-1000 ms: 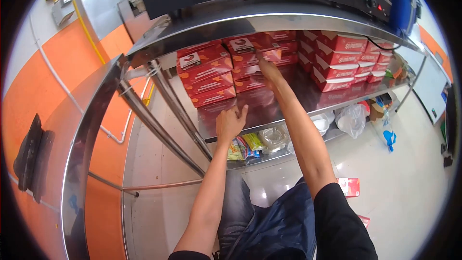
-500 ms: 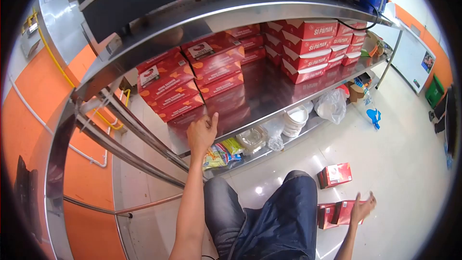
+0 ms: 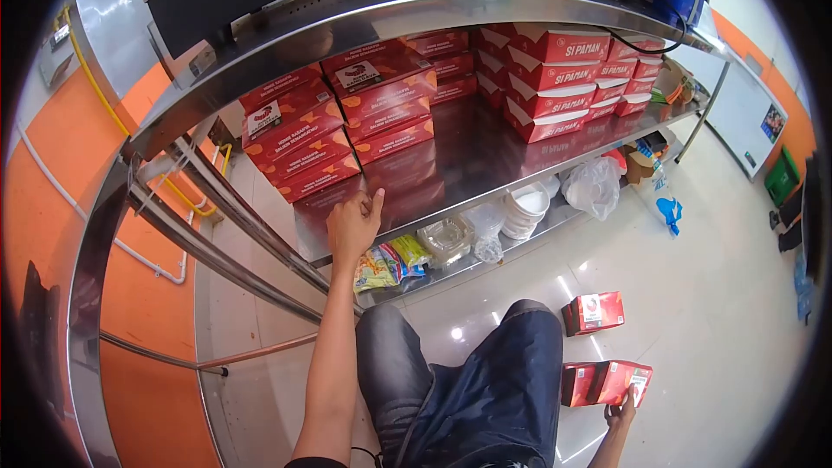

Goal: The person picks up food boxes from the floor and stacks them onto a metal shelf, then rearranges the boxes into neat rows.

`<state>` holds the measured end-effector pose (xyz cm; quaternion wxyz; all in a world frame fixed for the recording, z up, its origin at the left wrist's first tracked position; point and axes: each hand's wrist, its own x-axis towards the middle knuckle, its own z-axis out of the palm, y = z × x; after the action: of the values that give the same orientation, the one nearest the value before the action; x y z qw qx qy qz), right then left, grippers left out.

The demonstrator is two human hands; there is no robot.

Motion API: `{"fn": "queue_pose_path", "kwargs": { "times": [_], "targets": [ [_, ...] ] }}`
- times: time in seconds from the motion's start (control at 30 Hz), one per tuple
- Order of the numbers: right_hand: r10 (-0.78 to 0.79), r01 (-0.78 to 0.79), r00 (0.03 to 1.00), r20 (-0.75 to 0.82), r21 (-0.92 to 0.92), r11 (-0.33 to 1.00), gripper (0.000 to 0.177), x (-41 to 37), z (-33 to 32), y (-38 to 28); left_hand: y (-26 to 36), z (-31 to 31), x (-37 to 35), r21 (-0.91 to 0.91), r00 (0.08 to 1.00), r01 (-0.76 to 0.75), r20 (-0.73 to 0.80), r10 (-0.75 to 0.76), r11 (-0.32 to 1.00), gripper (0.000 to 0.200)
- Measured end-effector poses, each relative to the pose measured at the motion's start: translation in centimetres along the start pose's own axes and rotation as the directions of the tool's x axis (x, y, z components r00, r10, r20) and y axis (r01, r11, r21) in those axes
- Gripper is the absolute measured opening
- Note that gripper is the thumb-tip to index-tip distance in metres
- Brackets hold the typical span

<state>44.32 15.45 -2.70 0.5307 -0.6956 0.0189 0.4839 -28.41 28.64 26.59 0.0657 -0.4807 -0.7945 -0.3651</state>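
My left hand (image 3: 354,224) rests at the front edge of the metal shelf (image 3: 477,156), its fingers curled and partly hidden, with the thumb up. Just beyond it are stacked red boxes (image 3: 303,152) with orange patterns. On the floor at the right, my right hand (image 3: 620,412) is at the near side of a red box (image 3: 614,379), thumb on its white label; the other fingers are mostly hidden. That box leans against another red box (image 3: 577,384). A separate red box (image 3: 598,313) lies a little farther off on the floor.
More red boxes with white lettering (image 3: 555,78) are stacked at the shelf's right. Below are colourful packets (image 3: 386,265), a clear container (image 3: 446,239), white bowls (image 3: 526,210) and a plastic bag (image 3: 594,188). A metal leg frame stands left. Someone's dark shoe (image 3: 775,220) shows far right.
My right hand has moved down and left, from spread above the floor box to touching its near side. My left hand stays at the shelf edge. The view has shifted slightly.
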Motion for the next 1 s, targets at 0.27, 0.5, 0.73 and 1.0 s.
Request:
{"fn": "queue_pose_path", "kwargs": {
  "times": [0.27, 0.5, 0.73, 1.0],
  "targets": [
    [-0.415, 0.389, 0.904, 0.103, 0.203, 0.899, 0.061, -7.5, 4.2, -7.9, 0.1, 0.0, 0.1, 0.019, 1.0, -0.001, 0.003, 0.001, 1.0, 0.049],
    [-0.41, 0.221, 0.488, 0.77, 0.346, 0.912, 0.05, -27.7, 28.6, -14.3, 0.4, -0.2, -0.1, 0.028, 1.0, -0.012, -0.007, 0.013, 1.0, 0.05],
    [0.041, 0.014, 0.428, 0.903, -0.052, 0.999, 0.059, -30.8, 54.5, -11.5, 0.3, -0.4, -0.3, 0.008, 1.0, 0.007, -0.009, -0.007, 1.0, 0.052],
    [-0.171, 0.151, 0.709, 0.684, 0.089, 0.984, 0.105, -30.2, 64.7, -10.1, -0.1, 0.1, -0.1, 0.029, 0.998, -0.009, -0.062, 0.011, 1.0, 0.051]
  ]
}}
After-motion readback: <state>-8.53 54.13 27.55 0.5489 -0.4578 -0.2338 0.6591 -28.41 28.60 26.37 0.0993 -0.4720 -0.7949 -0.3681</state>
